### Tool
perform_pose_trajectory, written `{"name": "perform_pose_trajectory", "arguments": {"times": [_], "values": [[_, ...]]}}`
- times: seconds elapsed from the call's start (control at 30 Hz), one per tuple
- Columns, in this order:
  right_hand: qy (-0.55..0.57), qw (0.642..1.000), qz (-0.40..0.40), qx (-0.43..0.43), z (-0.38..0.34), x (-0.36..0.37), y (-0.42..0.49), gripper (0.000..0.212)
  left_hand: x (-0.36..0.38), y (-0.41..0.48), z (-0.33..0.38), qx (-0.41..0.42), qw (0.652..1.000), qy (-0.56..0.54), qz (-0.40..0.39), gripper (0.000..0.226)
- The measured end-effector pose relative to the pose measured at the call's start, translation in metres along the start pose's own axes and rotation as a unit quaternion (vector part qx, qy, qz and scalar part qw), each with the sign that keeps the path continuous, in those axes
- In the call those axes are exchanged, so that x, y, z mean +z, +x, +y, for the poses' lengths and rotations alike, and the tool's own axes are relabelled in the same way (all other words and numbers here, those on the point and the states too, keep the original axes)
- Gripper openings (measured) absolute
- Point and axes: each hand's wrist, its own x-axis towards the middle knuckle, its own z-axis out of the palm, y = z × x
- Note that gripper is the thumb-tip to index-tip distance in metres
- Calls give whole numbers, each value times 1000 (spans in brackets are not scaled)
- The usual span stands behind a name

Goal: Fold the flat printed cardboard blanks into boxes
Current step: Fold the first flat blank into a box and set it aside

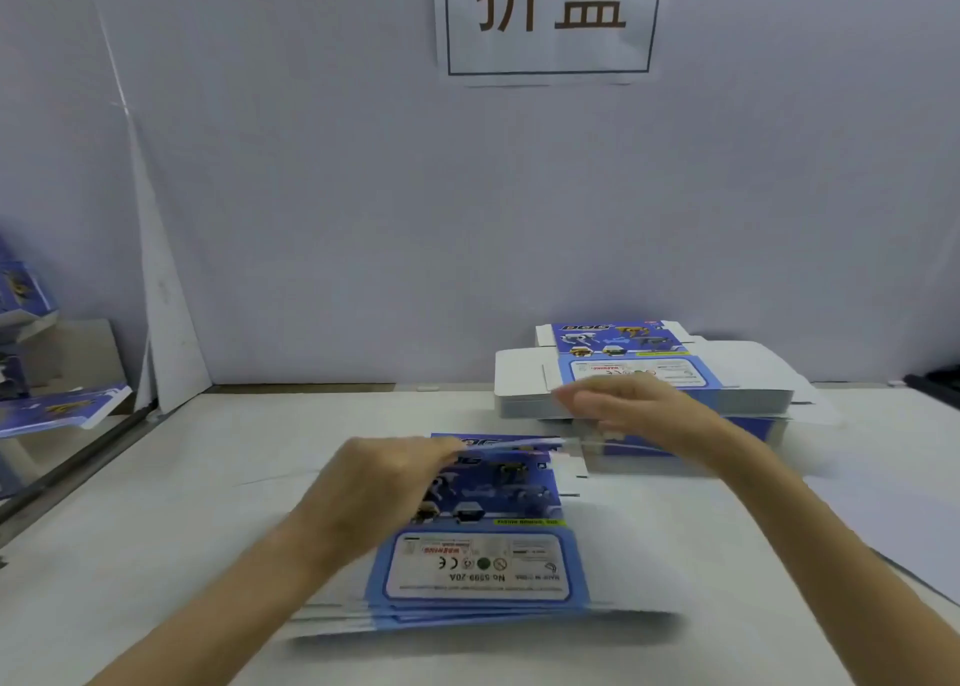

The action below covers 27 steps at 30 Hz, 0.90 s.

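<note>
- The left fingers (441, 454) are curled over the far edge of the top blank (524, 444) and appear to pinch it. That edge is lifted, so the sheet shows as a thin pale line running right.
- The rest of the left hand (387, 488) lies over the printed face of the near stack (478, 571), with the wrist toward the near left.
- The right fingers (576, 399) point left, look pressed together and are blurred. I cannot tell whether they hold anything.
- The right hand (628, 407) hovers just above the raised edge of the top blank, between the near stack and the far stack (639, 373).
- Step in hand, as I judge it: separating one blank from the near stack, before any panel is folded. No box is formed at the hands, so this blank is at its very start.
- The next move calls for the right hand to take the free right side of the sheet, so both hands can lift it clear of the stack. The sheets below sit fanned at the near edge, so only one should come up.
- After that the creases need to be found and the side panels raised.
- The near stack lies on the surface (208, 503), mid-scene, print upward and reading from the far side.
- The far stack sits to the far right by the wall, well apart from the left hand.
- Folded boxes (26, 290) show at the far left edge.
- A sign (550, 15) hangs on the wall above.
</note>
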Motion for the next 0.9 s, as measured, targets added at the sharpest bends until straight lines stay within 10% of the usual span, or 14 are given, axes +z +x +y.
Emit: {"name": "perform_pose_trajectory", "arguments": {"times": [0.07, 0.13, 0.33, 0.7, 0.9], "values": [[100, 948, 289, -86, -8, -19, -4, 24, -19, 18, -22, -99, 987, 17, 124, 27], [145, 902, 399, -83, -22, -16, -1, 31, -30, 34, -27, -244, 932, -55, 261, 21], [216, 928, 279, -118, -62, 38, 16, 21, -15, 65, -17, -376, 760, -364, 384, 30], [207, 939, 253, -110, -51, 51, 27, 53, 13, 49, -37, -430, 698, -497, 284, 69], [270, 931, 229, -86, -44, 49, 32, 23, 17, 46, -39, -440, 726, -457, 264, 39]]}}
